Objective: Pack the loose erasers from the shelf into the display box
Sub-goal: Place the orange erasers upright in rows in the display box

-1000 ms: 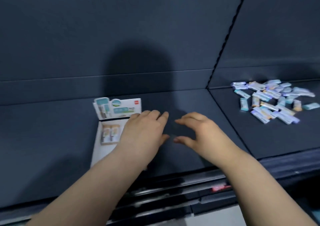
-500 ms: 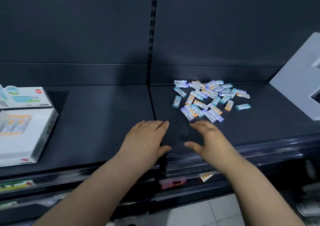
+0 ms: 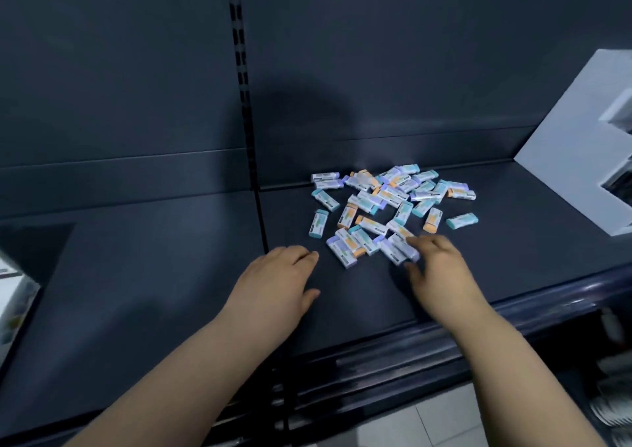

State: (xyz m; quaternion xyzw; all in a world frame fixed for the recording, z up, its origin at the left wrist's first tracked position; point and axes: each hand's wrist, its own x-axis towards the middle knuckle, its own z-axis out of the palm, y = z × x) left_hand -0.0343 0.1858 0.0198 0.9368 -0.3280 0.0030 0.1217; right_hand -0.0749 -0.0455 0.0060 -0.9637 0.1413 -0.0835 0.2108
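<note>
Heap of small blocky sleeved erasers (image 3: 383, 203), matte dark shelf (image 3: 164, 262). Touching heap's near edge: R hand (image 3: 441, 274), fingers apart. Left of heap: L hand (image 3: 282, 284), flat, empty.

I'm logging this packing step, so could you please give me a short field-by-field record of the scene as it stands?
erasers: loose pile on the right section of the shelf
right hand: fingers spread, fingertips at the pile's near edge; contact unclear
left hand: palm down, left of the pile, holding nothing
display box: only a corner shows at the far left edge
shelf: dark, in two sections
white block: stands at the right end, apart from the pile
</note>
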